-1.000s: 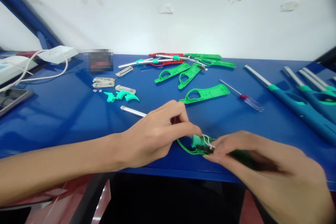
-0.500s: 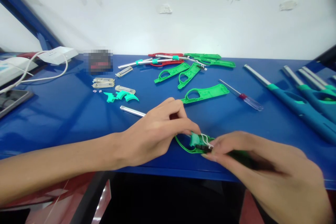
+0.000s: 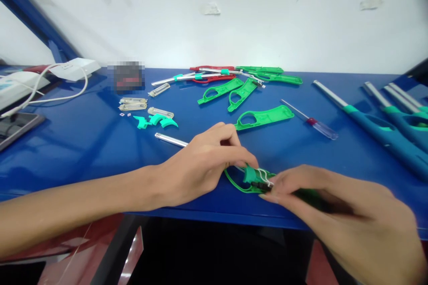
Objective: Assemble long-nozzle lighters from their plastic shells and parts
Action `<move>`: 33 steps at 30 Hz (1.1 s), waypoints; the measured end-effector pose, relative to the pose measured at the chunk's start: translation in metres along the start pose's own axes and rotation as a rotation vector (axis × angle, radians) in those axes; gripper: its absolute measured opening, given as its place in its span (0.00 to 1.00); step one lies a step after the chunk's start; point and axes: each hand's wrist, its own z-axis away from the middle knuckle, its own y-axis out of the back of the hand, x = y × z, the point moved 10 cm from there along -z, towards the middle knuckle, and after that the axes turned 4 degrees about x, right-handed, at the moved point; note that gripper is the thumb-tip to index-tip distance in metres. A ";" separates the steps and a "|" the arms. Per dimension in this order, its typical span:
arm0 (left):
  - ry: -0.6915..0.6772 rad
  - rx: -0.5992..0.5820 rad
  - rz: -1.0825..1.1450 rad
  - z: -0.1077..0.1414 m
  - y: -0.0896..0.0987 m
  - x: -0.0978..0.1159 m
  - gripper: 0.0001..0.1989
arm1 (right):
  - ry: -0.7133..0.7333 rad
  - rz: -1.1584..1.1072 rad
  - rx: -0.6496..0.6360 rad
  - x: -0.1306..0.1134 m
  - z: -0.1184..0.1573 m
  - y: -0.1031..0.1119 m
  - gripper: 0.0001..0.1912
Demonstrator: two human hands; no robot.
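Note:
Near the table's front edge, a green lighter half-shell (image 3: pixel 239 185) lies partly hidden between my hands. My left hand (image 3: pixel 207 162) is closed over the shell's loop end, its thumb and forefinger beside a teal trigger (image 3: pixel 249 174). From under that hand a silver metal tube (image 3: pixel 170 140) sticks out to the left. My right hand (image 3: pixel 337 207) pinches a small black igniter piece (image 3: pixel 261 185) against the shell. White wires (image 3: pixel 265 176) curl over the trigger up to my right fingertips. The right palm hides the shell's other end.
Beyond my hands lie green half-shells (image 3: pixel 265 117), a screwdriver (image 3: pixel 323 129), teal triggers (image 3: pixel 155 120) and clear fuel tanks (image 3: pixel 160 112). Blue lighters (image 3: pixel 377 129) rest at right. A phone (image 3: pixel 20 129) and white cable (image 3: pixel 85 82) are at left; a white wall (image 3: pixel 167 22) stands behind.
The view has shifted slightly. Both hands keep nearly the same hold, with the black igniter piece still at my right fingertips.

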 end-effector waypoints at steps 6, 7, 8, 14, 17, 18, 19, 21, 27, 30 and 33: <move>0.102 -0.038 0.033 -0.001 -0.002 -0.006 0.20 | -0.009 -0.014 0.012 0.002 -0.001 0.000 0.04; 0.108 -0.036 0.031 -0.002 -0.002 -0.006 0.20 | -0.013 -0.016 0.010 0.002 -0.001 0.000 0.04; 0.112 -0.037 0.031 -0.002 -0.002 -0.006 0.20 | -0.015 -0.017 0.008 0.002 -0.001 0.000 0.04; 0.111 -0.062 0.060 -0.002 -0.004 -0.007 0.21 | -0.020 -0.014 -0.008 0.002 -0.001 -0.001 0.05; 0.117 -0.062 0.071 -0.003 -0.004 -0.007 0.21 | -0.027 -0.014 -0.018 0.003 -0.002 -0.001 0.05; 0.123 -0.062 0.071 -0.004 -0.004 -0.008 0.20 | -0.030 -0.014 -0.019 0.003 -0.002 -0.001 0.05; 0.127 -0.061 0.071 -0.004 -0.004 -0.008 0.20 | -0.034 -0.016 -0.018 0.003 -0.002 -0.001 0.05; 0.133 -0.064 0.063 -0.004 -0.003 -0.007 0.20 | -0.044 -0.019 -0.019 0.004 -0.001 -0.001 0.05; 0.129 -0.063 0.040 -0.003 -0.004 -0.006 0.19 | -0.048 -0.030 -0.030 0.004 0.000 -0.001 0.05; 0.131 -0.060 0.028 -0.003 -0.004 -0.007 0.19 | -0.059 -0.035 -0.021 0.005 -0.001 -0.001 0.05; 0.133 -0.055 0.025 -0.003 -0.003 -0.008 0.18 | -0.051 -0.019 -0.013 0.004 -0.002 -0.003 0.05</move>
